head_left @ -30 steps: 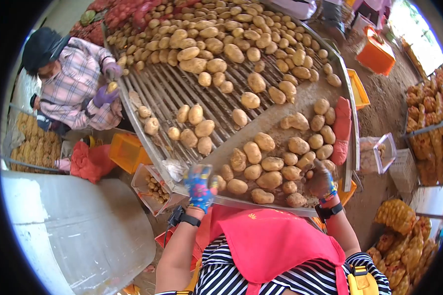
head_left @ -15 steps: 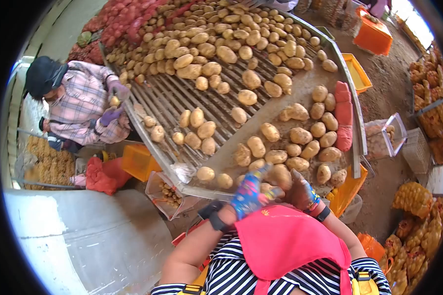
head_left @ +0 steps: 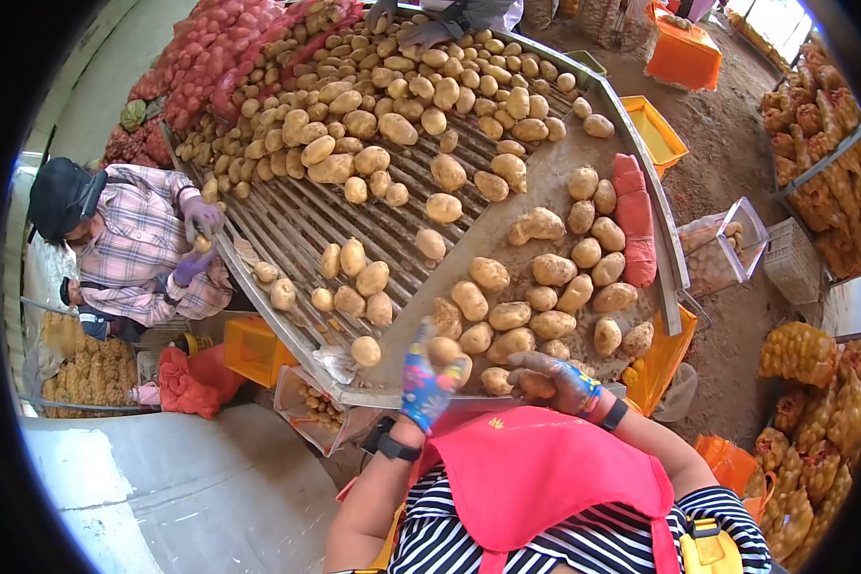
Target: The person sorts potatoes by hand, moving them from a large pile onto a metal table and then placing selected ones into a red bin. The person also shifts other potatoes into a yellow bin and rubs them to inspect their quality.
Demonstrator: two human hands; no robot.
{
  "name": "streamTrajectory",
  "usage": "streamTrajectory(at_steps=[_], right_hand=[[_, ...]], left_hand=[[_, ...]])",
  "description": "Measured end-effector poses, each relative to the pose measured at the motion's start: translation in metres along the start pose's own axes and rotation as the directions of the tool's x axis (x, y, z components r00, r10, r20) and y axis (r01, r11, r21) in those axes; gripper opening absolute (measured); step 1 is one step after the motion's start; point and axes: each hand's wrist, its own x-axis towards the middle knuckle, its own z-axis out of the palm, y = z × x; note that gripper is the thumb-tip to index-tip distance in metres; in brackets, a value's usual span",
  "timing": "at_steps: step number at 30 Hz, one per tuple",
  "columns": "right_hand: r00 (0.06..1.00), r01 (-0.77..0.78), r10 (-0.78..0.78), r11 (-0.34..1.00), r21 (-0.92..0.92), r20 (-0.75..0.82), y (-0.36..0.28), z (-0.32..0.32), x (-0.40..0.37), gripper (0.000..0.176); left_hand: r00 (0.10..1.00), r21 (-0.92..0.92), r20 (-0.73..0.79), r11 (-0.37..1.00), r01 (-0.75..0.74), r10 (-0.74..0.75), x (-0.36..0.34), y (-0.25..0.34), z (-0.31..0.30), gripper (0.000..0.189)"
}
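Note:
My left hand [head_left: 427, 385], in a blue patterned glove, is at the table's near edge. Its fingers and thumb are around a potato [head_left: 443, 351], slightly smeared by motion. To the right, my right hand [head_left: 566, 383], in a similar glove with dark, soiled fingers, grips another potato [head_left: 536, 386]. Just beyond both hands lies a loose group of potatoes [head_left: 510, 315] on the flat metal part of the sorting table [head_left: 421, 346]. A single potato [head_left: 365, 351] rests left of my left hand.
A large potato heap [head_left: 354, 124] covers the slatted far side. A rolled red mesh bag [head_left: 633, 220] lies along the right rim. At the left a co-worker [head_left: 153, 239] holds a potato; another person's gloved hands [head_left: 426, 35] are at the far edge. Orange crates [head_left: 667, 368] stand below.
My view has shifted, so the table appears further left. My left hand has moved left, away from my right hand. My right hand now has a potato in its fingers.

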Motion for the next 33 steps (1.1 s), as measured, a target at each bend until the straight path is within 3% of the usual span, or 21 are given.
streamTrajectory(at_steps=[2, 3, 6, 8, 9, 10, 12, 13, 15, 17, 18, 20, 21, 22, 24, 25, 26, 27, 30, 32, 33], right_hand=[[0.999, -0.035, 0.033, 0.998, 0.056, 0.041, 0.001, 0.022, 0.011, 0.058], [0.996, -0.093, 0.093, 0.992, 0.087, 0.004, -0.017, 0.069, -0.006, 0.066], [0.988, -0.066, 0.037, 0.979, 0.193, 0.151, -0.018, 0.043, 0.023, 0.06], [0.924, -0.078, -0.036, 0.957, 0.28, 0.38, -0.023, 0.019, 0.034, 0.06], [0.87, -0.094, -0.078, 0.943, 0.318, 0.487, -0.027, 0.015, 0.035, 0.06], [0.883, -0.09, -0.067, 0.947, 0.308, 0.465, -0.03, 0.014, 0.034, 0.061], [0.907, -0.086, -0.043, 0.955, 0.285, 0.419, -0.039, 0.029, 0.024, 0.062], [0.983, 0.028, -0.064, 0.979, 0.2, 0.173, -0.04, 0.043, 0.017, 0.058], [0.972, 0.193, -0.172, 0.973, -0.126, 0.16, -0.038, 0.038, 0.021, 0.053], [0.943, 0.322, -0.32, 0.8, -0.506, 0.094, -0.034, 0.051, 0.017, 0.057], [0.878, 0.467, -0.428, 0.673, -0.573, 0.214, -0.025, 0.054, 0.019, 0.063], [0.736, 0.496, -0.527, -0.007, -0.868, 0.425, -0.02, 0.056, 0.018, 0.063], [0.665, 0.57, -0.585, -0.004, -0.822, 0.464, -0.016, 0.059, 0.016, 0.064], [0.699, 0.603, -0.612, 0.225, -0.765, 0.37, -0.016, 0.063, 0.011, 0.064], [0.788, 0.587, -0.586, 0.626, -0.514, 0.188, -0.017, 0.064, 0.001, 0.062], [0.726, 0.687, -0.655, 0.681, -0.252, 0.209, -0.013, 0.051, 0.007, 0.058], [0.791, 0.604, -0.595, 0.719, -0.344, 0.143, -0.026, 0.057, -0.009, 0.056], [0.797, 0.584, -0.595, 0.718, -0.379, 0.103, -0.029, 0.058, -0.014, 0.052], [0.76, 0.548, -0.647, 0.59, -0.593, 0.059, -0.022, 0.05, -0.008, 0.042], [0.747, 0.483, -0.662, 0.482, -0.731, 0.057, -0.015, 0.042, -0.006, 0.036], [0.764, 0.439, -0.642, 0.439, -0.784, 0.068, -0.017, 0.036, -0.004, 0.033]], left_hand=[[0.956, 0.05, 0.137, 0.963, -0.266, 0.257, -0.005, 0.021, 0.012, 0.081], [0.955, -0.026, 0.196, 0.975, -0.222, 0.223, -0.006, 0.039, 0.011, 0.086], [0.947, -0.24, 0.285, 0.968, -0.079, 0.148, -0.004, 0.074, 0.014, 0.092], [0.971, -0.373, 0.219, 0.928, -0.006, 0.095, -0.004, 0.064, 0.012, 0.089], [0.972, -0.579, 0.236, 0.8, 0.156, -0.019, -0.003, 0.064, 0.011, 0.079], [0.954, -0.738, 0.286, 0.616, 0.277, -0.087, -0.004, 0.052, 0.015, 0.073], [0.837, -0.794, 0.518, 0.264, 0.547, -0.176, 0.003, 0.081, 0.009, 0.068], [0.816, -0.81, 0.559, 0.115, 0.575, -0.147, 0.004, 0.079, 0.013, 0.066], [0.779, -0.776, 0.622, -0.191, 0.601, -0.08, 0.005, 0.066, 0.023, 0.065], [0.742, -0.711, 0.671, -0.29, 0.64, -0.009, 0.014, 0.032, 0.041, 0.063], [0.729, -0.688, 0.685, -0.323, 0.65, 0.008, 0.018, 0.029, 0.041, 0.065], [0.741, -0.664, 0.671, -0.419, 0.618, 0.029, 0.019, 0.021, 0.04, 0.067], [0.767, -0.662, 0.641, -0.483, 0.573, 0.031, 0.015, 0.013, 0.043, 0.069], [0.793, -0.655, 0.609, -0.545, 0.523, 0.03, 0.012, 0.005, 0.045, 0.07], [0.78, -0.647, 0.601, -0.47, 0.601, 0.171, 0.012, 0.015, 0.039, 0.071], [0.777, -0.643, 0.587, -0.453, 0.618, 0.228, 0.013, 0.022, 0.036, 0.07], [0.772, -0.64, 0.568, -0.436, 0.633, 0.285, 0.016, 0.031, 0.032, 0.069], [0.761, -0.642, 0.607, -0.423, 0.64, 0.231, 0.017, 0.032, 0.029, 0.068], [0.714, -0.476, 0.552, -0.54, 0.694, 0.43, 0.015, 0.02, 0.034, 0.068], [0.693, -0.449, 0.578, -0.542, 0.71, 0.43, 0.015, 0.013, 0.033, 0.076], [0.725, -0.519, 0.59, -0.521, 0.678, 0.356, 0.011, 0.01, 0.03, 0.077]])
